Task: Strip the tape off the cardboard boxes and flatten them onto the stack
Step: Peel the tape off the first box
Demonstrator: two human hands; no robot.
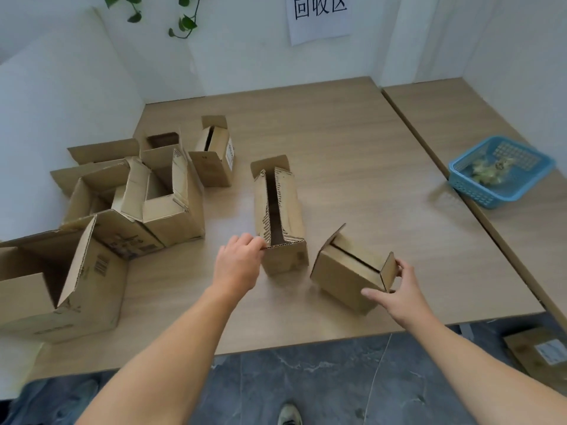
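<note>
A small cardboard box (343, 274) sits tilted near the table's front edge, its flaps up. My right hand (395, 289) grips its near end flap, thumb against the side, fingers behind the flap. A long narrow box (287, 207) stands in the middle with a slit open along its top. My left hand (237, 263) pinches the near corner of that box's end flap. Another small box (214, 151) stands behind, flaps open.
Several larger open boxes (129, 197) crowd the table's left side, one (61, 286) at the front left corner. A blue plastic basket (500, 170) with crumpled tape sits on the adjoining table at right. A flat carton (543, 351) lies on the floor at right.
</note>
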